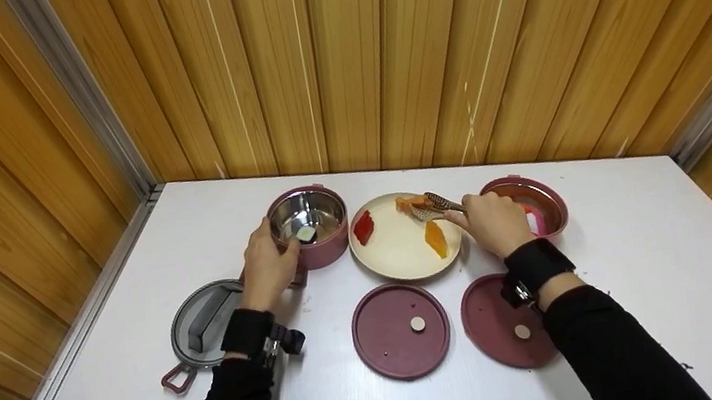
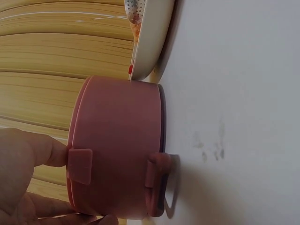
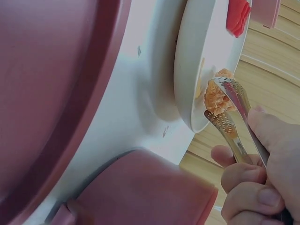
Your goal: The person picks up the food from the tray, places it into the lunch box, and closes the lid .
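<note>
My left hand (image 1: 268, 266) grips the rim of a dusky-pink round lunch box (image 2: 115, 140) with a steel inside, thumb near its latch tab. A small pale-green and dark piece (image 1: 306, 234) lies in it. In my right hand (image 1: 493, 222) are perforated metal food tongs (image 3: 236, 101). Their tips clasp a crumbly orange-brown piece of food (image 3: 218, 96), which looks like fried chicken, over the far part of a cream plate (image 1: 400, 260). Red pieces (image 1: 363, 227) lie on the plate's left side, and a yellow-orange piece (image 1: 435, 239) on its right.
A second pink lunch box (image 1: 545, 196) with pink, white and orange contents stands right of the plate, partly behind my right hand. Two maroon round lids (image 1: 392, 346) lie in front. A grey-rimmed clear lid with a handle (image 1: 187, 324) lies at left. Wood-patterned panels (image 1: 341, 54) border the table.
</note>
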A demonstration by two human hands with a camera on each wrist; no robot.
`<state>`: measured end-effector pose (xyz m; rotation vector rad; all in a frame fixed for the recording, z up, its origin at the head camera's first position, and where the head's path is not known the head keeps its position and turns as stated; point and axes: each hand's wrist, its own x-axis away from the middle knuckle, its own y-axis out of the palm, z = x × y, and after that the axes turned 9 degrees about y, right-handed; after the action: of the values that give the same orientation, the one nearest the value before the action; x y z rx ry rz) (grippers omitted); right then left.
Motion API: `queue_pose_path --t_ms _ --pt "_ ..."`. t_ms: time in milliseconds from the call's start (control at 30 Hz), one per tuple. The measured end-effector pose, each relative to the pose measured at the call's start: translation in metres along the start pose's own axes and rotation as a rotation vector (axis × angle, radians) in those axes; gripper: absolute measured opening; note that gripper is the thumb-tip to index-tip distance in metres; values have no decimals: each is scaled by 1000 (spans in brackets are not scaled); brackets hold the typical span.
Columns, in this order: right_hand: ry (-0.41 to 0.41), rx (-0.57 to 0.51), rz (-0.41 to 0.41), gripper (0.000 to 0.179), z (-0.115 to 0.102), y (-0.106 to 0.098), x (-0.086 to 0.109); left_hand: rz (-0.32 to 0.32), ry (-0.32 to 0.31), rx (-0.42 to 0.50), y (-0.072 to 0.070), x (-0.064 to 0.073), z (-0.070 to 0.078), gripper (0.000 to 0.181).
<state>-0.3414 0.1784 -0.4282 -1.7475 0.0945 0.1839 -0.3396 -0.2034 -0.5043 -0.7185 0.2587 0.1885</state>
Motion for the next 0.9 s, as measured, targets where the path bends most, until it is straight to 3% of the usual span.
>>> queue_pose_path --t_ms 100,367,500,567,733,900 --pt "8 -11 1 51 1 -2 0 14 12 -28 17 -14 -35 85" --pt "13 -33 -20 50 -4 -9 -1 22 -2 -5 7 -6 -14 82" --pt "0 -54 -32 49 -14 -13 -2 20 16 42 -8 5 13 79" --pt "-12 -55 -32 49 -19 -16 -2 26 27 47 -9 7 14 78" --pt "-20 -47 -33 48 -29 -21 -4 53 32 3 3 2 -3 78" --pt "-22 -43 -24 49 -37 -26 -6 19 7 34 -6 4 11 78"
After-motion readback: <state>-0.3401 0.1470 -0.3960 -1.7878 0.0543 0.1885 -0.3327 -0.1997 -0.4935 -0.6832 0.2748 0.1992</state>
